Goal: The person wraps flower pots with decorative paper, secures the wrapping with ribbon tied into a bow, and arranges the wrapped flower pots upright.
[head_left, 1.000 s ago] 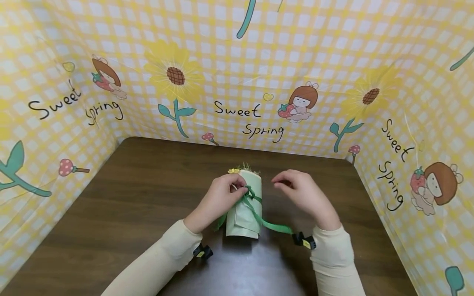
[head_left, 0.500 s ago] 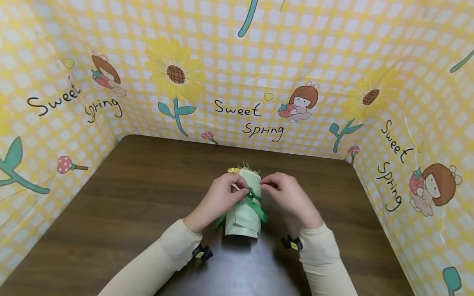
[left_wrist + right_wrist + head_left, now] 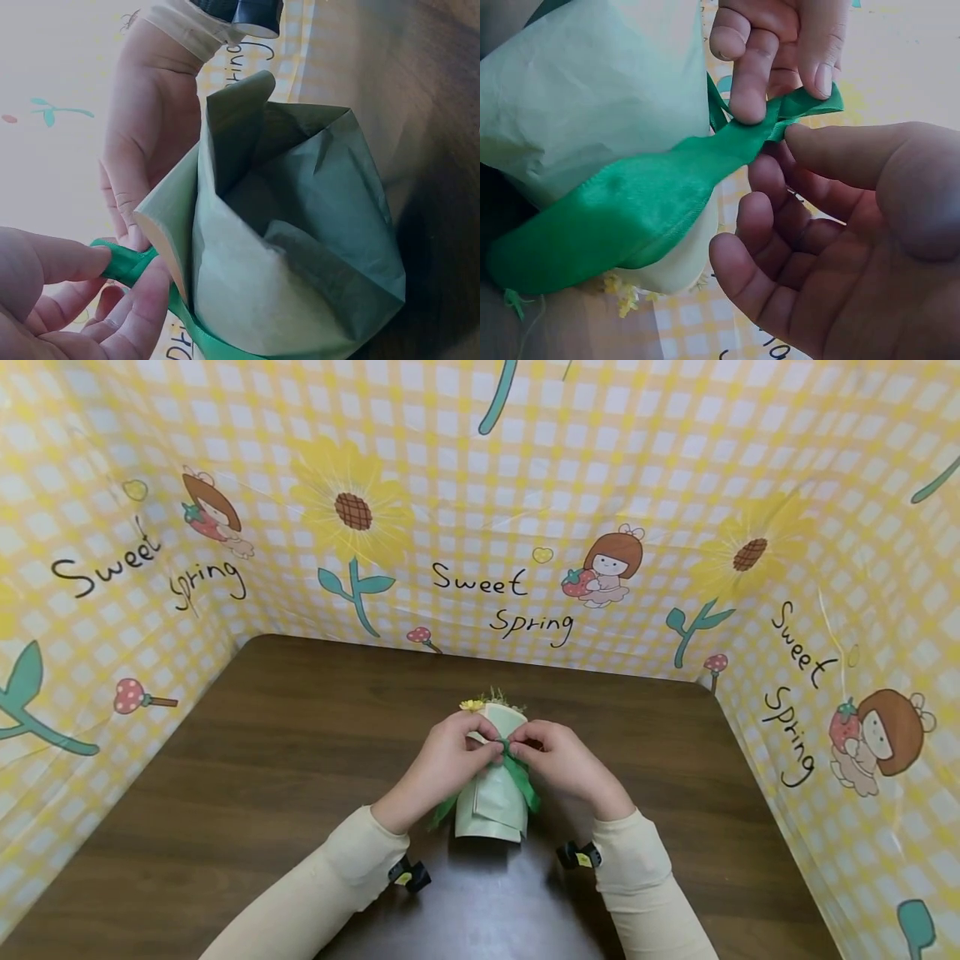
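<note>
A bouquet rolled in pale green wrapping paper (image 3: pixel 491 806) lies on the table in the head view, with a small yellow flower (image 3: pixel 472 705) and green sprigs at its far end. Round its middle runs a green ribbon (image 3: pixel 622 210). My left hand (image 3: pixel 448 756) pinches the ribbon between thumb and fingers, at the front of the wrap. Close against it, my right hand (image 3: pixel 566 766) pinches the same ribbon with thumb and index finger. In the left wrist view the folded paper bottom (image 3: pixel 300 225) of the bouquet faces the camera. One ribbon tail hangs down over the paper.
The dark wooden table (image 3: pixel 300 760) stretches out on both sides of the bouquet. Behind and beside it hangs a yellow checked cloth (image 3: pixel 480 485) with printed flowers. Each wrist carries a small black camera, the left wrist camera (image 3: pixel 410 874) and the right wrist camera (image 3: pixel 579 856).
My right hand has come in from the right to the ribbon and now pinches it beside the left hand. The ribbon end that trailed to the right now hangs down. My left hand has stayed put.
</note>
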Demonstrator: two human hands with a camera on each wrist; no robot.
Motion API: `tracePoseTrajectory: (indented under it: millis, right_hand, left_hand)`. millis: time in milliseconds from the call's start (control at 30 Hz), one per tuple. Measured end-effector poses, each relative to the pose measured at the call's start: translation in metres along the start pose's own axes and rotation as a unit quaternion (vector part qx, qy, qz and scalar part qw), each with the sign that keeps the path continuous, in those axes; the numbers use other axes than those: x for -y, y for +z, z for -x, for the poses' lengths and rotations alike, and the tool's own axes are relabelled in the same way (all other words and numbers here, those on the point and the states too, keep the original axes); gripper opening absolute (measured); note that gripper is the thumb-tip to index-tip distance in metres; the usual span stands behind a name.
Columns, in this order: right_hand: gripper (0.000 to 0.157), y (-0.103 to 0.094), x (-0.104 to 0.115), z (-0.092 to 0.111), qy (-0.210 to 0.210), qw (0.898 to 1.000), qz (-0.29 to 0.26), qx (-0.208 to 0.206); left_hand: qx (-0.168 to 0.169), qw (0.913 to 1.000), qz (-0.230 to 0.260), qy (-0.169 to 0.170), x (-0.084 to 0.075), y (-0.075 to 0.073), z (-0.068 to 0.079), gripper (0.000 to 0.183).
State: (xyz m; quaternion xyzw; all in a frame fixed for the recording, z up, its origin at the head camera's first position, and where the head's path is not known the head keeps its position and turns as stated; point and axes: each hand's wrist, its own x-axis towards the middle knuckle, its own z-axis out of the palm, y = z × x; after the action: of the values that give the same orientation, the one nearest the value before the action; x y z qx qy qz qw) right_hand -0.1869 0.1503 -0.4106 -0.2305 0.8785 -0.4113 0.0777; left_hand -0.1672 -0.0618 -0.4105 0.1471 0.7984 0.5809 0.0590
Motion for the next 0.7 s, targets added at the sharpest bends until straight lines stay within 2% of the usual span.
tracePoseTrajectory:
  millis: [467, 567, 700]
  right_hand:
    - [0.028, 0.0019, -0.0047, -0.0018, 0.041, 0.997, -0.065, 0.028]
    - [0.025, 0.0048, -0.0053, -0.0031, 0.046, 0.997, -0.051, 0.023]
    - [0.012, 0.0079, -0.0033, -0.0037, 0.055, 0.998, -0.031, 0.002]
  left_hand:
    - [-0.024, 0.9995, 0.017, -0.006, 0.0011, 0.0002, -0.0014, 0.008]
    - [-0.029, 0.9991, 0.029, -0.007, 0.0029, 0.0001, -0.002, 0.009]
    - [-0.033, 0.9989, 0.033, -0.011, 0.0036, -0.0002, -0.0027, 0.009]
